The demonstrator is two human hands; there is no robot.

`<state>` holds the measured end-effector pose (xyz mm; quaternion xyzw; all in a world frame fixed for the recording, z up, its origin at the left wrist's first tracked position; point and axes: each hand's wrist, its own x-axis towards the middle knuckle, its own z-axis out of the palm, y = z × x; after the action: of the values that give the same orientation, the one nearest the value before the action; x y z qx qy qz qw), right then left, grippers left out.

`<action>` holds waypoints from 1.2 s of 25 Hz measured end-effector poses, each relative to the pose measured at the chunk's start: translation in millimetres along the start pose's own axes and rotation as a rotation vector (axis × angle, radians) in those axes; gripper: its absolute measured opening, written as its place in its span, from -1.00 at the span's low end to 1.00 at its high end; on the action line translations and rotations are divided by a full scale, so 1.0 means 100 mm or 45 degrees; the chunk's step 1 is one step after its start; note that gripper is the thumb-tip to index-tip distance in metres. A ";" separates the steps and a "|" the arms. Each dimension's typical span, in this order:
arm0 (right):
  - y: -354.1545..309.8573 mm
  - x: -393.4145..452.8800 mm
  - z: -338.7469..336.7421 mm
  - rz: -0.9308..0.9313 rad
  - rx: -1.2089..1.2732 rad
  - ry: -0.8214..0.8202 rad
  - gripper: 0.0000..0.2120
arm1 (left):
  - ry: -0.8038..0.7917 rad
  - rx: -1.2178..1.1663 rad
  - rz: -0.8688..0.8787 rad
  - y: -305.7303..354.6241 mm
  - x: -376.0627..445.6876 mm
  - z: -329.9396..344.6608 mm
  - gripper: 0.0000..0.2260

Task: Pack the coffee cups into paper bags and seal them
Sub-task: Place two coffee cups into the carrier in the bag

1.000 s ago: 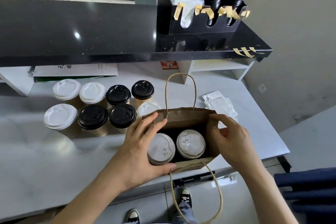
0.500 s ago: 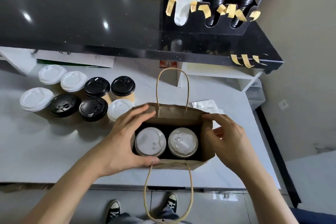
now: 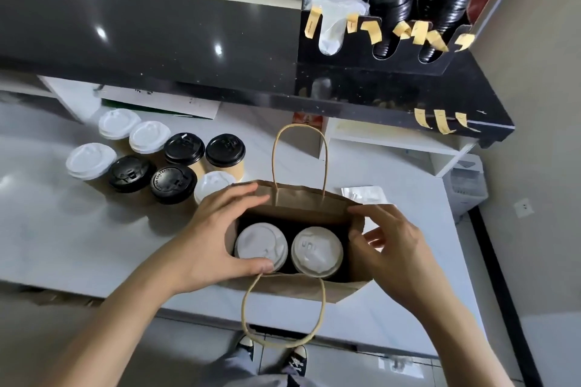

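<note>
Coffee cups: 2 w/ white lids, left one (image 3: pixel 261 244) and right one (image 3: pixel 316 250), stand side by side inside the open brown paper bag (image 3: pixel 309 201), filling its width.

Head view: bag sits near the front edge of the white counter (image 3: pixel 56 239), its near handle (image 3: pixel 283 311) hanging over that edge, far handle (image 3: pixel 299 163) upright. Black upper shelf (image 3: pixel 157 31) overhangs the back of the counter; free counter lies left of the bag and in front of the loose cups.

Count: 8 loose cups left-rear of bag, 4 white-lidded (e.g. (image 3: pixel 91 160)) and 4 black-lidded (e.g. (image 3: pixel 224 149)). 2 bag handles. White packets (image 3: pixel 364 193) just behind bag's right corner.

Left hand (image 3: pixel 213 236) curls round the bag's left end: fingers on the far rim, thumb on the near rim, touching the left cup's lid. Right hand (image 3: pixel 393 248) holds the right end, fingers pinching the far-right rim corner.
</note>
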<state>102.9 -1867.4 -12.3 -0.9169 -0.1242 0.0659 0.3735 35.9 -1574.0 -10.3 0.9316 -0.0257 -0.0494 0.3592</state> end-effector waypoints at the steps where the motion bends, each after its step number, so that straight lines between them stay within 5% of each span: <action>1: -0.01 0.00 0.00 0.000 -0.006 -0.011 -0.72 | 0.009 0.004 0.001 0.00 0.00 0.00 -0.16; 11: -0.01 0.01 -0.01 0.005 0.017 0.042 -0.75 | -0.006 0.095 0.093 -0.01 0.13 -0.06 -0.20; 19: -0.16 0.16 -0.19 -0.069 0.100 0.200 -0.87 | 0.123 0.113 0.163 0.02 0.25 -0.31 -0.57; 30: -0.79 0.88 -0.73 -0.338 -0.038 0.338 -0.81 | 0.178 0.096 0.286 0.53 0.75 -0.97 -0.67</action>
<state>189.2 -1836.8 92.5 -0.8986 -0.1946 -0.1073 0.3782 120.6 -1554.9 91.4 0.9368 -0.1067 0.0572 0.3281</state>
